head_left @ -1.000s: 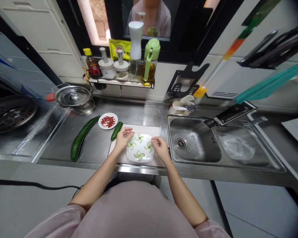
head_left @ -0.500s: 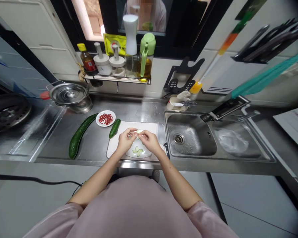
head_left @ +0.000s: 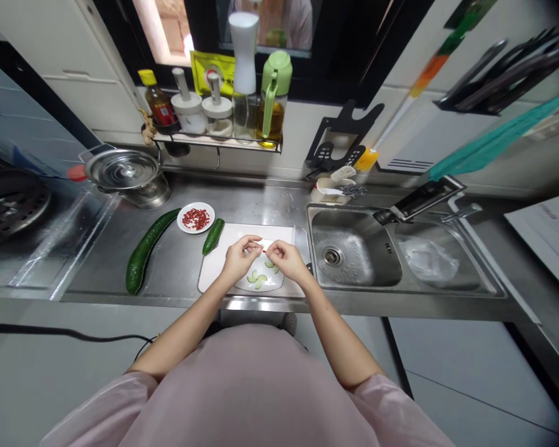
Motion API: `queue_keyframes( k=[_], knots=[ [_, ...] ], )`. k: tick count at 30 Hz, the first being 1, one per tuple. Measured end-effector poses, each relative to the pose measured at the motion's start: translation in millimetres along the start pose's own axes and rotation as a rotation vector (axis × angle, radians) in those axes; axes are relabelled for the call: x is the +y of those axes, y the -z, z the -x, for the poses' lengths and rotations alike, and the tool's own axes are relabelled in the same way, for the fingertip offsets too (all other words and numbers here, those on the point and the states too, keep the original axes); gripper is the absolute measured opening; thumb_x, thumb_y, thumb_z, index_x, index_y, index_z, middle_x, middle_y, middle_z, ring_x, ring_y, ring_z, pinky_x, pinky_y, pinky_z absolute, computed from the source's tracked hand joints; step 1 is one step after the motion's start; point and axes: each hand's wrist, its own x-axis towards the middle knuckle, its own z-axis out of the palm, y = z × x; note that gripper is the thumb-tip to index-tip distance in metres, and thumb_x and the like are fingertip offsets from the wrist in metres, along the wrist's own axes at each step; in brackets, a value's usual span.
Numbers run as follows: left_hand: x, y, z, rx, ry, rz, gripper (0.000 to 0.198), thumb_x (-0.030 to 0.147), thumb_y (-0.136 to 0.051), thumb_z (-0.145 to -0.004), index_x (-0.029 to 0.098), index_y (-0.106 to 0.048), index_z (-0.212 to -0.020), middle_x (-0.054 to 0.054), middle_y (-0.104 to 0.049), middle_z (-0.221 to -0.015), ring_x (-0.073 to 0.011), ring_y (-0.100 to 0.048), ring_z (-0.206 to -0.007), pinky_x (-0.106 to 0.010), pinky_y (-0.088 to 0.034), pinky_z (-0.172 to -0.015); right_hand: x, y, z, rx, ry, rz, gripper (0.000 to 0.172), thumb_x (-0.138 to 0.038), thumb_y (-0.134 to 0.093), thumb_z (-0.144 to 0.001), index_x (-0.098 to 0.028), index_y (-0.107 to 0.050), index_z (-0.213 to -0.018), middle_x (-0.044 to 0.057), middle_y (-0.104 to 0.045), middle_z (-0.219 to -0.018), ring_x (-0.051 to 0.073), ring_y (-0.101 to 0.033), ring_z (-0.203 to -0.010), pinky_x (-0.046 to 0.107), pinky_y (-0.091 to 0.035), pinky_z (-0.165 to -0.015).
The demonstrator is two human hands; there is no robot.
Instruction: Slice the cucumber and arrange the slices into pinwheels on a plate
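Observation:
Over a white plate point(head_left: 274, 285) my two hands meet, fingertips nearly touching. My left hand point(head_left: 242, 256) is closed in a pinch; what its fingertips hold, if anything, is too small to make out. Between the two hands shows a small red piece point(head_left: 264, 251), at the fingertips of my right hand point(head_left: 286, 259), which is also pinched. Thin cucumber slices point(head_left: 257, 279) lie fanned like a flower on the plate, and more slices point(head_left: 271, 266) sit partly under my right hand. Beneath the plate is a white cutting board point(head_left: 209, 276).
Left of the board lie a short cucumber piece point(head_left: 213, 236), a small dish point(head_left: 196, 230) of red bits and a long cucumber point(head_left: 145, 251). A lidded steel pot point(head_left: 142, 183) stands behind. The sink point(head_left: 354, 248) is to the right; a shelf point(head_left: 223, 141) holds bottles and jars.
My hands have shifted slightly right and a little apart. The red piece between them and the slices under my right hand now show more clearly. The view has tilted slightly.

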Motion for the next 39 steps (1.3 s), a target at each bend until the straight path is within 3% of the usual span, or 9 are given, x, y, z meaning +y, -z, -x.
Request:
queue_keyframes(
  k=[4, 7, 10, 14, 29, 39],
  knots=[
    [-18, 9.1, 7, 0.002, 0.085, -0.18, 0.03, 0.03, -0.062, -0.076, 0.022, -0.066, -0.104, 0.0, -0.07, -0.083, -0.0127, -0.059, -0.07, -0.024, -0.044, -0.067, 25, -14, 13, -0.084, -0.026, 0.077, 0.013, -0.028, -0.053, -0.078, -0.018, -0.061, -0.075, -0.002, -0.06, -0.068, 0.01, -0.049, -0.06, 0.02, -0.037, -0.059],
    [-33, 13.8, 13, -0.116, 0.155, -0.404, 0.025, 0.028, -0.062, -0.077, 0.025, -0.067, -0.101, 0.002, -0.069, -0.08, -0.0128, -0.058, -0.066, -0.024, -0.043, -0.067, 38, -24, 22, -0.203, -0.075, 0.256, 0.012, -0.025, -0.053, -0.08, -0.018, -0.061, -0.076, -0.002, -0.06, -0.067, 0.011, -0.05, -0.061, 0.02, -0.033, -0.059],
    [-44, 13.3, 19, -0.228, 0.184, -0.563, 0.022, 0.028, -0.062, -0.078, 0.026, -0.068, -0.099, 0.002, -0.07, -0.08, -0.0146, -0.06, -0.069, -0.025, -0.042, -0.067, 42, -31, 27, -0.267, -0.104, 0.416, 0.011, -0.025, -0.053, -0.083, -0.018, -0.062, -0.08, -0.001, -0.061, -0.07, 0.011, -0.051, -0.064, 0.021, -0.031, -0.061],
    [-50, 8.0, 21, -0.282, 0.212, -0.68, 0.017, 0.028, -0.063, -0.078, 0.027, -0.067, -0.095, 0.001, -0.07, -0.082, -0.0168, -0.063, -0.077, -0.025, -0.041, -0.066, 40, -36, 27, -0.33, -0.104, 0.552, 0.014, -0.026, -0.052, -0.087, -0.018, -0.063, -0.084, 0.001, -0.063, -0.075, 0.013, -0.051, -0.069, 0.022, -0.029, -0.062],
    [-58, -10.4, 24, -0.342, 0.223, -0.826, 0.011, 0.028, -0.062, -0.079, 0.026, -0.066, -0.089, -0.002, -0.07, -0.085, -0.0199, -0.063, -0.088, -0.027, -0.042, -0.072, 42, -45, 26, -0.384, -0.096, 0.701, 0.019, -0.029, -0.048, -0.09, -0.019, -0.063, -0.086, 0.004, -0.065, -0.079, 0.014, -0.052, -0.069, 0.024, -0.023, -0.058],
    [-64, -13.8, 25, -0.362, 0.21, -0.844, 0.011, 0.027, -0.064, -0.079, 0.025, -0.064, -0.09, -0.003, -0.068, -0.089, -0.0211, -0.061, -0.094, -0.028, -0.041, -0.075, 40, -47, 26, -0.417, -0.146, 0.768, 0.02, -0.028, -0.046, -0.09, -0.02, -0.064, -0.092, 0.007, -0.068, -0.089, 0.017, -0.056, -0.078, 0.025, -0.027, -0.063]
  ],
)
